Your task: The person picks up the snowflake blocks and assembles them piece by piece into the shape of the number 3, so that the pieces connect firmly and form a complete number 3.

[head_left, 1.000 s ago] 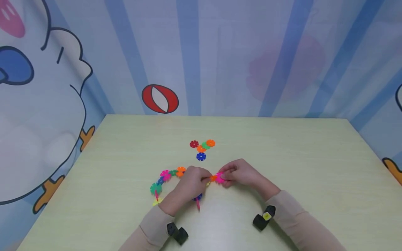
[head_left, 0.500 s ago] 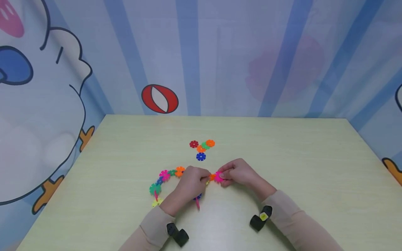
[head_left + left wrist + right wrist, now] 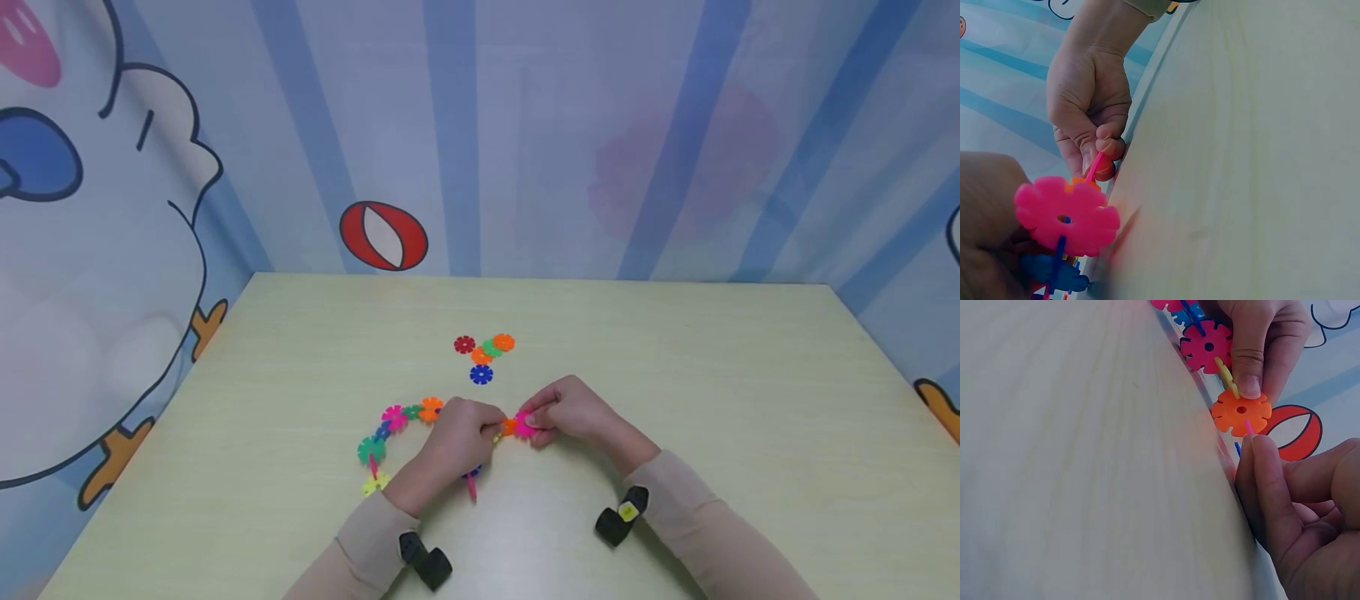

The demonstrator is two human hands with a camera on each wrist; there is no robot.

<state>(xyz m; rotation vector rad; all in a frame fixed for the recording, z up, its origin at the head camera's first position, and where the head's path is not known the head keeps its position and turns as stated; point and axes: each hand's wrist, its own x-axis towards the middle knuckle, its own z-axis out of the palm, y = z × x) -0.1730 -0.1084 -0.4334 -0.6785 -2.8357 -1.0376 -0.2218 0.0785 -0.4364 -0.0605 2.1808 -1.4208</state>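
Observation:
My left hand (image 3: 459, 437) pinches an orange slotted snowflake disc (image 3: 1230, 417) at the end of a chain of colored discs, its thumb pressed on the disc's edge. My right hand (image 3: 576, 410) pinches a pink snowflake disc (image 3: 522, 425) between thumb and fingers. This pink disc stands edge-on to the orange one and meets its rim; how deep the slots engage is hidden by fingertips. The chain curves left through an orange disc (image 3: 431, 409), a pink disc (image 3: 394, 417) and a green disc (image 3: 371, 451) to a yellow disc (image 3: 375, 483). My left hand and forearm cover part of it.
Several loose discs lie beyond the hands, among them a dark red disc (image 3: 464, 344), an orange disc (image 3: 503, 342) and a blue disc (image 3: 482, 374). The pale table (image 3: 712, 358) ends at a patterned cloth backdrop (image 3: 555, 167).
My right wrist has shifted slightly left and away. Both hands keep their pinch, and the discs stay nearly in place.

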